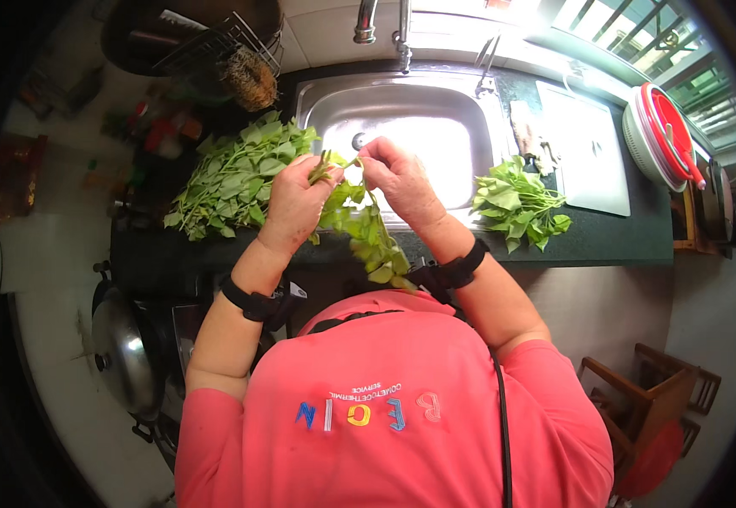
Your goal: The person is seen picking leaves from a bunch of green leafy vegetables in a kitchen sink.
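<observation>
Over the near edge of a stainless steel sink (393, 95), my left hand (301, 193) grips several cut stems of leafy greens. My right hand (396, 178) pinches a stem end between thumb and fingers, close to the left hand. Leafy sprigs (374, 244) hang below and between both hands, past the counter's front edge. A large pile of leafy greens (234, 178) lies left of the sink, beside my left hand. A smaller bunch of leafy greens (517, 203) rests at the sink's right edge. Both wrists wear black straps.
A chrome faucet (366, 25) stands behind the sink. On the dark counter (609, 244) at right lie a white cutting board (587, 146) and red and white colanders (660, 136). At left are a fibrous scrubber (250, 79) by a wire rack and a lidded metal pan (128, 355).
</observation>
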Motion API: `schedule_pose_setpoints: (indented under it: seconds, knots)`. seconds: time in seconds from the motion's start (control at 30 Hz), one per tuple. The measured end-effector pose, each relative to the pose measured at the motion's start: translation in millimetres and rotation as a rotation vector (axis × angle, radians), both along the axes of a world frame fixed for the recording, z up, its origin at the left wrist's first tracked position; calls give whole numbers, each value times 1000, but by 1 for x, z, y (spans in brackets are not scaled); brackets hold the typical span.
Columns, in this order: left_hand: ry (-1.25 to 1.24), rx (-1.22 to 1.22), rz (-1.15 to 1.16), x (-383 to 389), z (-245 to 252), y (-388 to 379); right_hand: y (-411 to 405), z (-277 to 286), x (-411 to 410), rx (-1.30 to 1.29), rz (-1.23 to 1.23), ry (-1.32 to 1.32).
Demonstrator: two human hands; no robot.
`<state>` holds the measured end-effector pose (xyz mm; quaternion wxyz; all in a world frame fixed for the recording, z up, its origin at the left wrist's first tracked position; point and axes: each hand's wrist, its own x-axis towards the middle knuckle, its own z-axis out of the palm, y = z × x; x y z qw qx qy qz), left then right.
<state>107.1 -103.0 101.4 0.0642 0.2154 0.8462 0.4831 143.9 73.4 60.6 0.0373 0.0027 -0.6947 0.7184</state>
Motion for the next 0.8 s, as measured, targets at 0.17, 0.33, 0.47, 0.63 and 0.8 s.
schedule_pose_setpoints:
  seconds: [0.17, 0.33, 0.47, 0.63, 0.8]
  knots:
    - [197, 6, -6, 1, 1, 6, 3, -16, -4, 462, -467, 244]
    - [-25, 102, 162, -8, 16, -18, 105, -47, 19, 244, -654, 145]
    - [-393, 361, 205, -9, 12, -49, 168, -42, 60, 25, -863, 21]
    - [-578, 575, 307, -6, 10, -65, 249, -81, 115, 115, -1181, -180]
    - [-661, 885, 358, -10, -10, -89, 304, -142, 148, 872, -1181, -582]
